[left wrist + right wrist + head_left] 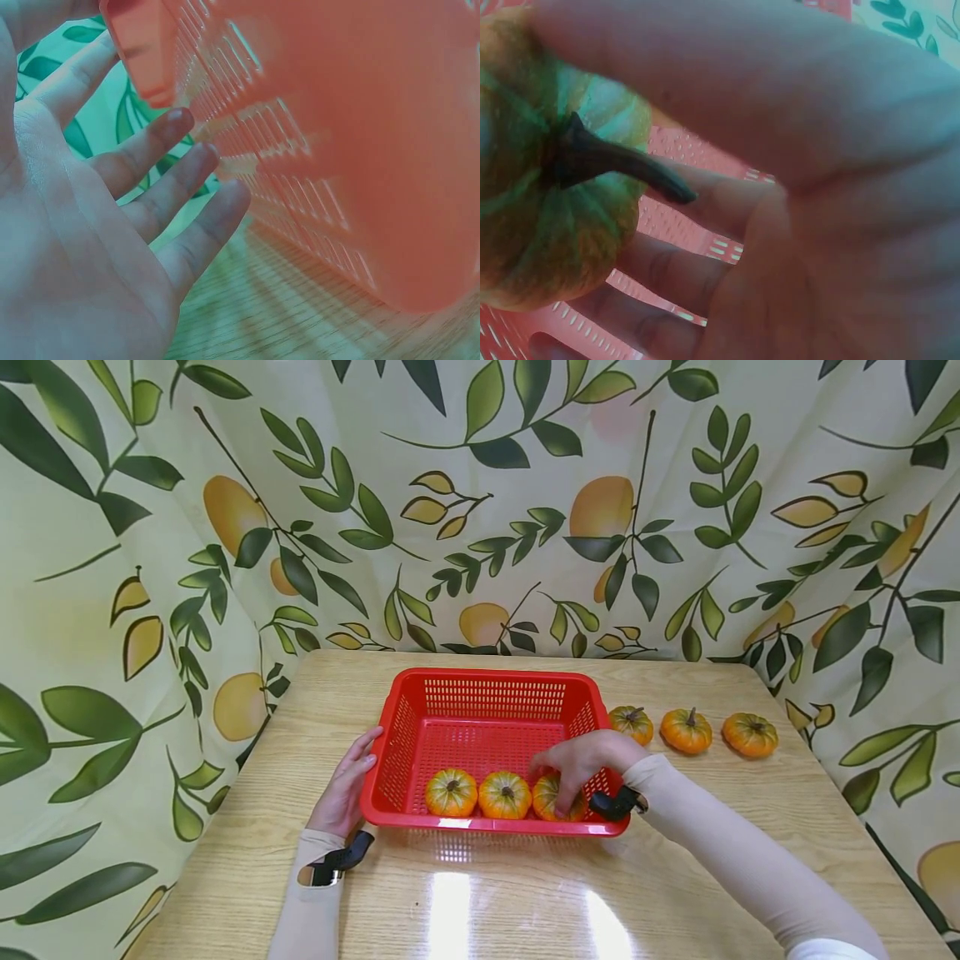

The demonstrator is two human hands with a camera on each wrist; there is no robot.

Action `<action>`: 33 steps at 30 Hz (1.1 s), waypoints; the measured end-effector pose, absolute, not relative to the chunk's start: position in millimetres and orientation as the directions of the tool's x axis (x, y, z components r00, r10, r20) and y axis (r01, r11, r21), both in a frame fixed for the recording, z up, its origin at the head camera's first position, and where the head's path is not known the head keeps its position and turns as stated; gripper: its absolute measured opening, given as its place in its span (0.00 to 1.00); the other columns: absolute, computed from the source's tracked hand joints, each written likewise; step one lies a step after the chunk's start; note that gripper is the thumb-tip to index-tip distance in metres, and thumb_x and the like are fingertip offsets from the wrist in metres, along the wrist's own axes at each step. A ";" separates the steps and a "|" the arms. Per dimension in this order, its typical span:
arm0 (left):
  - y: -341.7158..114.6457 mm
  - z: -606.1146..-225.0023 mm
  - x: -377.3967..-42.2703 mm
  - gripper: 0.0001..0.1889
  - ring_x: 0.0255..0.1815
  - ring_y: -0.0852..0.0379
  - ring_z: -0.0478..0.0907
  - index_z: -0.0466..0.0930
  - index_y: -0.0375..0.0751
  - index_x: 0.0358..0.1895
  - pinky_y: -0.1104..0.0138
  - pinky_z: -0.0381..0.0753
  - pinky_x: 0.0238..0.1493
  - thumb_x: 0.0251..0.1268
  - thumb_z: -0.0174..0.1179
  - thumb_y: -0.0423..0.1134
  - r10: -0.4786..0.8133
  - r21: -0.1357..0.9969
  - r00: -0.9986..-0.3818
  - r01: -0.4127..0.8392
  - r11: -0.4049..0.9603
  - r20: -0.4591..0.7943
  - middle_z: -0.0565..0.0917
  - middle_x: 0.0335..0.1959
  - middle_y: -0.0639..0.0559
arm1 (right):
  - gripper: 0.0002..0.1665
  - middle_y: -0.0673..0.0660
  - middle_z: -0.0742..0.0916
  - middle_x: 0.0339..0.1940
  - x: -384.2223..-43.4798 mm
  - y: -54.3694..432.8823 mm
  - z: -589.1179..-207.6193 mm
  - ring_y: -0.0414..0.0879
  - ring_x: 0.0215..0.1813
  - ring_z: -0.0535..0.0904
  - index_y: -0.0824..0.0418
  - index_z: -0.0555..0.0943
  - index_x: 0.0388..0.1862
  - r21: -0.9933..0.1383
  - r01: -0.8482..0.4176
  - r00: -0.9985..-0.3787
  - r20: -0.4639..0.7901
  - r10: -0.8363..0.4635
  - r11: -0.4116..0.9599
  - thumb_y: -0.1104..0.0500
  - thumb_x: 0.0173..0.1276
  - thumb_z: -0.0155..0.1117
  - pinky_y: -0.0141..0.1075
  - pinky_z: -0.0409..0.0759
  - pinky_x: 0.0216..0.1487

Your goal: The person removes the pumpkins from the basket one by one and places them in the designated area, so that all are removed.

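A red plastic basket (487,675) with slotted walls sits on the table. Inside, along its near side, a row of small orange-and-green pumpkins includes the left one (452,792) and the middle one (505,795). At the row's right end, my right hand (581,760) reaches over the basket wall and grips a third pumpkin (525,187) between thumb and fingers; its dark curved stem points toward the palm. My left hand (341,793) touches the basket's left rim, its fingers extended and spread beside the outer wall in the left wrist view.
Right of the basket, three more pumpkins stand on the wooden table (495,902): one by the rim (632,724), one in the middle (686,732) and one farthest right (750,735). A leaf-and-fruit patterned curtain (480,527) hangs behind and at both sides.
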State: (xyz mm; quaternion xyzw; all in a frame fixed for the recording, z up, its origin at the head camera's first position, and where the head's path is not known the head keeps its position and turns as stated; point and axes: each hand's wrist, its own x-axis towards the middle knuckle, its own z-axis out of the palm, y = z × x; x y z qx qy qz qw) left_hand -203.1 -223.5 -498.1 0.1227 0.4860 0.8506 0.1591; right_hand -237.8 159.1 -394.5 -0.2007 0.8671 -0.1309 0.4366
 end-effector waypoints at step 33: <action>-222.5 -496.6 -201.5 0.25 0.62 0.55 0.78 0.61 0.54 0.76 0.60 0.83 0.62 0.80 0.45 0.37 0.369 0.881 -0.929 -0.153 -0.448 0.026 0.70 0.69 0.54 | 0.35 0.52 0.82 0.54 -251.1 143.1 -403.1 0.49 0.55 0.76 0.52 0.75 0.66 -0.370 -0.352 -0.722 -0.477 -0.501 0.860 0.49 0.61 0.76 0.48 0.79 0.64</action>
